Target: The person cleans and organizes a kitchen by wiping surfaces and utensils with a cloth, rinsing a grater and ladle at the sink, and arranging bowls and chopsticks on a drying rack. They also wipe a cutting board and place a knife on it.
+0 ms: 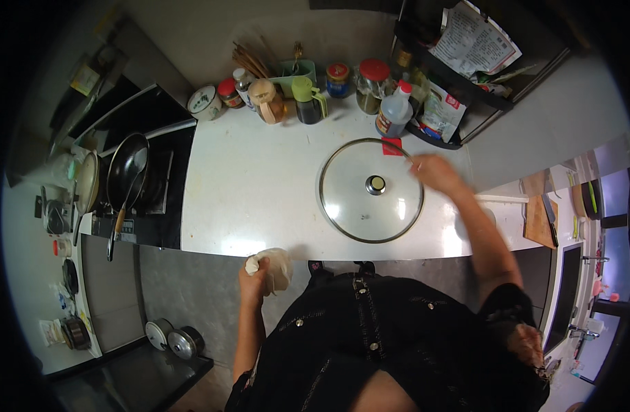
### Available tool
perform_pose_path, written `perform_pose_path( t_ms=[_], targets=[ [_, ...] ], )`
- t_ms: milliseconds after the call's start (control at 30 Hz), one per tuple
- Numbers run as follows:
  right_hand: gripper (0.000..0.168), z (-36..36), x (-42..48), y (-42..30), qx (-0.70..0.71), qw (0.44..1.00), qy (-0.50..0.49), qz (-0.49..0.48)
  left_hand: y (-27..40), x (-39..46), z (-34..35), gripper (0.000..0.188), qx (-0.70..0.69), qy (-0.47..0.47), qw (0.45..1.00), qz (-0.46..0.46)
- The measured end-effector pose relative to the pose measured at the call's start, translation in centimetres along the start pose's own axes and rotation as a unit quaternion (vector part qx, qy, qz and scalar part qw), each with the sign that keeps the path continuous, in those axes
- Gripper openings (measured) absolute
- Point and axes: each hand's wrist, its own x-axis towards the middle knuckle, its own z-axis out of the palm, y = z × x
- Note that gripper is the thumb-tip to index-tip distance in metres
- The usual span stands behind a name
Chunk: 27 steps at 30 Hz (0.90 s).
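My left hand point(254, 278) is closed around a limp, whitish cloth-like piece point(278, 270) at the counter's front edge. A round glass pot lid point(346, 206) with a metal rim and a knob handle rests on the white countertop point(248, 190). Blurred by motion, my right hand point(438, 174) is at the lid's right rim with its fingers curled. I cannot tell whether those fingers grip the rim. At the lid's far edge is a small red packet or card point(392, 146), partly seen through the glass.
Jars and bottles line the back, including a green-lidded pitcher point(308, 98) and a red-capped plastic jug point(395, 113). A black corner rack point(454, 67) holds packets. On the left hob sits a wok point(123, 167) with a spatula. A knife point(550, 219) lies on a cutting board point(536, 226) at right.
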Motion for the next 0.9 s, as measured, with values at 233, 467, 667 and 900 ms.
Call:
perform_pose_path(
  t_ms=[233,467,667,900],
  targets=[
    [0.025,11.1,2.5,-3.9,0.126,0.988,0.071,0.048,0.3,-0.7,-1.9,0.020,0.015,-0.012,0.999,-0.048],
    [0.015,12.8,0.9,-2.5,0.074,0.988,0.103,0.091,0.2,-1.1,-1.9,0.018,0.015,-0.010,1.000,-0.016],
    [0.014,11.1,-2.9,1.1,0.046,0.987,0.078,0.134,-1.1,0.5,-2.0,0.018,0.021,0.015,1.000,-0.001],
    [0.047,6.2,4.8,2.4,0.121,0.946,0.281,0.108,-0.6,0.5,-2.9,0.023,0.038,-0.010,0.998,-0.047]
  ],
)
